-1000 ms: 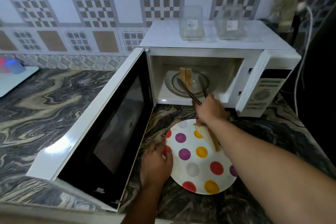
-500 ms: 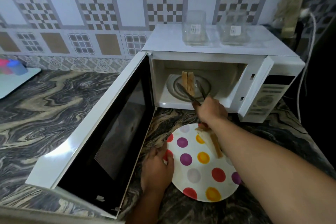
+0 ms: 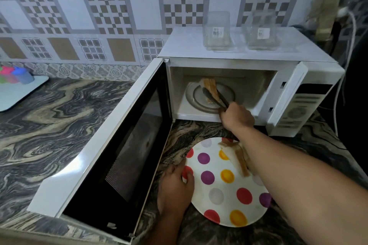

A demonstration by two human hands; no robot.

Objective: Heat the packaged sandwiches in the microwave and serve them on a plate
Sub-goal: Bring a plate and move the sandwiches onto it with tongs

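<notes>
The white microwave stands open, its door swung out to the left. On the turntable inside stands a sandwich on edge. My right hand grips dark tongs, whose tips close around that sandwich. In front of the microwave lies a white plate with coloured dots; another sandwich lies on its far side, partly hidden by my right forearm. My left hand holds the plate's left rim, thumb on top.
Two clear plastic packages stand on top of the microwave. A pale tray with coloured cups sits at the far left of the marbled counter. A white cable hangs at the right.
My right hand has pushed the tongs deeper into the microwave, and their tips have come together around the sandwich. My left hand stays on the plate.
</notes>
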